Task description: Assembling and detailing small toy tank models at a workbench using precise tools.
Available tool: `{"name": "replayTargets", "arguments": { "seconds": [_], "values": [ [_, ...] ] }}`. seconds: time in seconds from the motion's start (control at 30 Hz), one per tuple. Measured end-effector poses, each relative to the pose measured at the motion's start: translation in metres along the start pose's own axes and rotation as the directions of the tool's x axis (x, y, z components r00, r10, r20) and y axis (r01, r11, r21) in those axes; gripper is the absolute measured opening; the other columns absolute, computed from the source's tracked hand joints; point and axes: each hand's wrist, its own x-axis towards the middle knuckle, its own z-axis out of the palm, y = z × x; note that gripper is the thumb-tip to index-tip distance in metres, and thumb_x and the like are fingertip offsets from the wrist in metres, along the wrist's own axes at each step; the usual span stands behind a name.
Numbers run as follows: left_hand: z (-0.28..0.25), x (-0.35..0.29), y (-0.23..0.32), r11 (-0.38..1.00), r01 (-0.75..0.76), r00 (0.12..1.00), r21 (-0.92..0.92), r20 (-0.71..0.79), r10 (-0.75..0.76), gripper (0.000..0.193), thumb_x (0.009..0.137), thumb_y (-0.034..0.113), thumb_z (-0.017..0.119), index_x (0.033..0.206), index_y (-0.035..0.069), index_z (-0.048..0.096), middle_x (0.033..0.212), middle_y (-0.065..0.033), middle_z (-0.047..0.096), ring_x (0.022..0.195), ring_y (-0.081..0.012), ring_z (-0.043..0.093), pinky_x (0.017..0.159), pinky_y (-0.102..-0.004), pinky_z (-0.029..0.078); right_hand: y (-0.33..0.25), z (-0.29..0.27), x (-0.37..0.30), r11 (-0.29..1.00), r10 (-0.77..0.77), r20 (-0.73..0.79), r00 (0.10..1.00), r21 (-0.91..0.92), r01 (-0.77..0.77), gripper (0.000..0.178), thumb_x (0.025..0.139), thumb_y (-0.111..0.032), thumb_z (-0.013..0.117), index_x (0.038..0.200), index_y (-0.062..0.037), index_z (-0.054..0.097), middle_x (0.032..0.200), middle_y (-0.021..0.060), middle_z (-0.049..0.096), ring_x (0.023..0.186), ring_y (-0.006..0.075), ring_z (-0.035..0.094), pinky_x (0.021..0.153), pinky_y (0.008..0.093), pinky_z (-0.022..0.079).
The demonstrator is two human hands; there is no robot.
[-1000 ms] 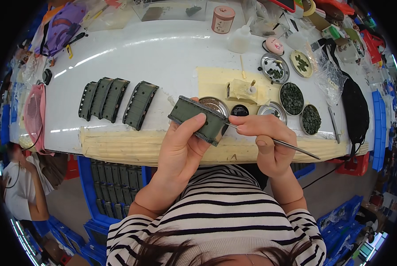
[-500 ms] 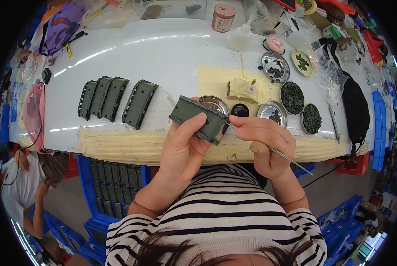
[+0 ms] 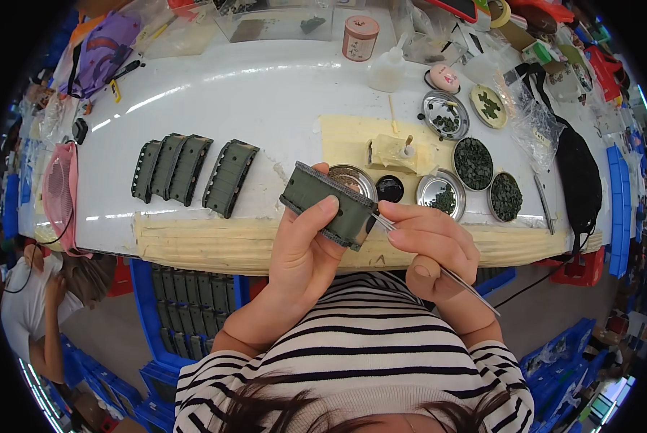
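My left hand is closed round a curved dark green plastic part, thumb on its face, holding it above the table's front edge. In my right hand is a pair of thin metal tweezers, their tips at the part's right end. Whether the tips pinch anything is too small to tell. Behind the held part sits a round metal dish of brown bits, partly hidden. Beside it are a small dark pot and a metal dish with small green pieces.
Several similar curved green parts lie at the left. Two bowls of dark green pieces, one an oval bowl, stand at the right near another pair of tweezers. Below the table, a blue crate holds more parts. A person is at far left.
The view has shifted slightly. My left hand has lowered and tilted the green part a little, and the tweezers' tips have stayed close to its right end.
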Motion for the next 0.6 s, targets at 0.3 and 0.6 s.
{"name": "replayTargets", "arguments": {
  "seconds": [0.3, 0.6],
  "values": [
    [-0.0033, 0.0005, -0.0014, 1.0, -0.004, 1.0, -0.024, 0.012, 0.004, 0.044, 0.092, 0.009, 0.054, 0.133, 0.006, 0.041, 0.11, -0.0116, 0.061, 0.105, -0.0191, 0.06, 0.095, -0.0339, 0.048, -0.002, -0.0021, 0.0024, 1.0, -0.001, 0.028, 1.0, 0.027, 0.0, 0.029, 0.076, -0.003, 0.069, 0.104, 0.0, 0.063, 0.101, 0.018, 0.067, 0.091, 0.0302, 0.068, 0.069, 0.0327, 0.056],
    [-0.0038, -0.0001, -0.0011, 0.999, 0.018, 1.0, -0.049, 0.022, -0.017, 0.044, 0.092, 0.008, 0.053, 0.134, 0.005, 0.041, 0.111, -0.0127, 0.061, 0.105, -0.0196, 0.061, 0.093, -0.0339, 0.05, -0.0017, -0.0019, 0.0005, 1.0, -0.002, 0.028, 1.0, 0.021, 0.002, 0.031, 0.075, -0.003, 0.069, 0.105, 0.0004, 0.063, 0.103, 0.0188, 0.066, 0.091, 0.0304, 0.068, 0.067, 0.0322, 0.056]
  ]
}}
